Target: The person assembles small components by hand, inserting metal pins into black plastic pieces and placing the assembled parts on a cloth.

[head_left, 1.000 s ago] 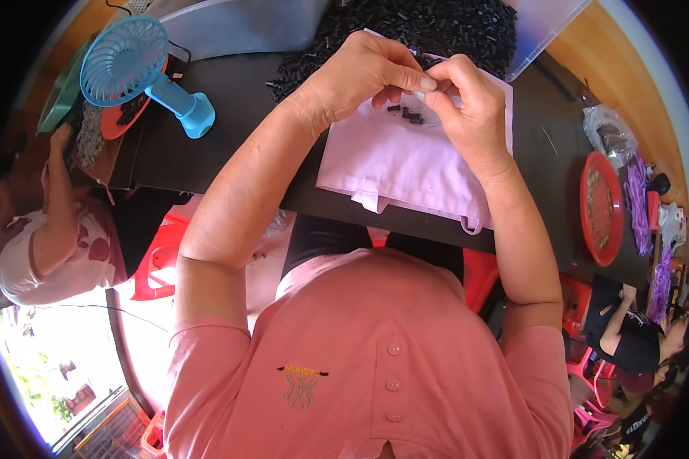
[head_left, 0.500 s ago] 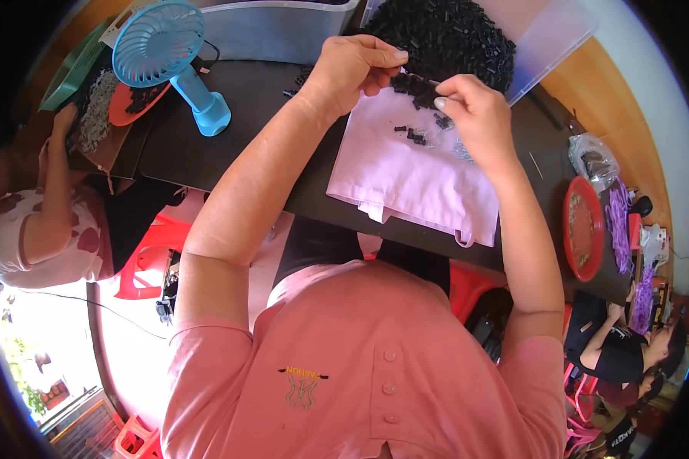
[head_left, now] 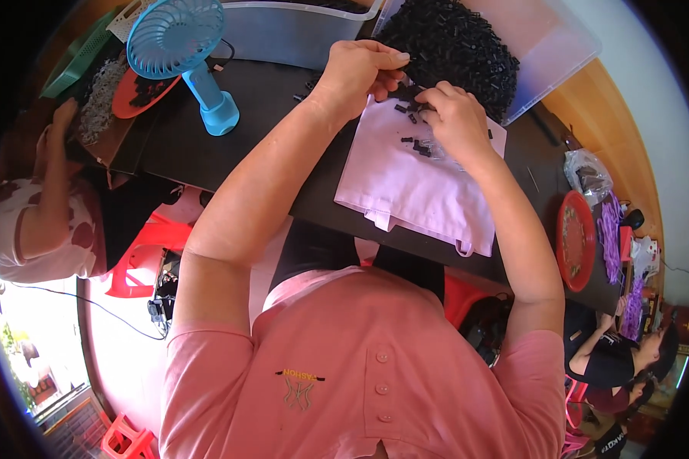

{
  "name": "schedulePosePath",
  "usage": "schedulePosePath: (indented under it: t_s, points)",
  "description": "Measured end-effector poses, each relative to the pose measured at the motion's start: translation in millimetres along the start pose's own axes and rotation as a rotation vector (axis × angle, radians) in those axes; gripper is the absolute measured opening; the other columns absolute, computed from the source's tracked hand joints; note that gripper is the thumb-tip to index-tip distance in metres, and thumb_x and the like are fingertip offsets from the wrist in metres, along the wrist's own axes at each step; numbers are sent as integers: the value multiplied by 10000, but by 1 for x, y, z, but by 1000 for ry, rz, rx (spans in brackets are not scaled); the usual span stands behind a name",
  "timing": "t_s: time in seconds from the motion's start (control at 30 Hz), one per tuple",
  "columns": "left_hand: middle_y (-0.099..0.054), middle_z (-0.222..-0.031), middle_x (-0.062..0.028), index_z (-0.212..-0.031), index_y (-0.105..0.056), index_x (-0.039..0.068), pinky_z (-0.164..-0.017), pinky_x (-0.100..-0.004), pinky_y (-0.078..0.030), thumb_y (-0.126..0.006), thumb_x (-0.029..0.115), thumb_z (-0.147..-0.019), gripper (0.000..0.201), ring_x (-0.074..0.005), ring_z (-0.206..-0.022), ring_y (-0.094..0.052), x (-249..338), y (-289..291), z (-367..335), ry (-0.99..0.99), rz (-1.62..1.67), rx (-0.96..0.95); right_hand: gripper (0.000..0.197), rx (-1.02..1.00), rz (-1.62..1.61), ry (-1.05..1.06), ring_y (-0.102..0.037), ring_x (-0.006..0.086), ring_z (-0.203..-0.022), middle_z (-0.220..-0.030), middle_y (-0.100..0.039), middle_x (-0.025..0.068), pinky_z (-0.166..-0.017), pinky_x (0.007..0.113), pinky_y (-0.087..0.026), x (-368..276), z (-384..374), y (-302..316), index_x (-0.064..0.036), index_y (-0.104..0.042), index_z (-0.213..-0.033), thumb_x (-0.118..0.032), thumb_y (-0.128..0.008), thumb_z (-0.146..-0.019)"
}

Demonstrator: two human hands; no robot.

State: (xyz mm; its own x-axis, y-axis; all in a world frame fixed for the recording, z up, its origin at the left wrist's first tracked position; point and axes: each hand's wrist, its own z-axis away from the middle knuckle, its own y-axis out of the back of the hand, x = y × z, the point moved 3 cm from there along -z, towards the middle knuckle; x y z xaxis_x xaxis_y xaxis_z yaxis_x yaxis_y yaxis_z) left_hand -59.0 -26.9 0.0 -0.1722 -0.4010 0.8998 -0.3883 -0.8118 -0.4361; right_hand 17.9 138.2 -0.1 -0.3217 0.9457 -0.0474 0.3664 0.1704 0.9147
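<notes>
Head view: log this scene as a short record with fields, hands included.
Left hand: pinched; anything gripped is too small to tell
Right hand: palm down, beside loose black pieces; grip hidden
Work surface: lilac cloth on a dark table
On cloth: loose black pieces
Beyond hands: heap of black pieces by a clear plastic bin
Left side: blue fan, upright
Right side: red tray
</notes>
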Motion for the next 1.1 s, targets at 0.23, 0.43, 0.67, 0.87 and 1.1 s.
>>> schedulePosePath:
  t_s: [0.23,0.43,0.67,0.87,1.1]
  points:
    - [-624,-728,-91,-904,-674,-56,-454,-248,-426,-708,89,-862,155,-143,-548,-569,-1,0,-1,22,-14,-11,170,93,-35,80,-617,266,-897,-859,-607,66,-786,399,-467,-13,-8,-10,-107,-712,-903,-75,-658,-745]
    - [-617,-725,-86,-907,-673,-58,-456,-250,-427,-709,96,-865,163,-142,-549,-568,-2,3,-2,14,-22,-9,263,103,36,124,-612,275,-933,-927,-616,82,-811,401,-445,-17,-15,-18,-124,-723,-942,-36,-629,-712]
    - [-622,-707,-100,-886,-663,-54,-436,-255,-423,-718,77,-847,148,-144,-526,-556,-1,0,0,17,15,9,215,79,56,71,-603,277,-930,-902,-596,80,-802,407,-452,-16,-10,-13,-99,-716,-955,-74,-637,-756]
    - [-612,-721,-79,-908,-674,-48,-462,-246,-423,-720,102,-859,164,-141,-555,-563,-2,0,1,32,-3,8,154,22,30,124,-602,274,-916,-890,-597,69,-793,399,-452,-24,-6,-9,-97,-702,-900,-100,-660,-752]
    - [-635,-676,-124,-843,-646,-47,-404,-260,-407,-736,72,-821,151,-144,-492,-541,0,-2,2,-3,-12,-14,140,64,-83,6,-618,260,-909,-890,-635,52,-789,387,-451,-9,4,-2,-99,-720,-874,-113,-666,-745]
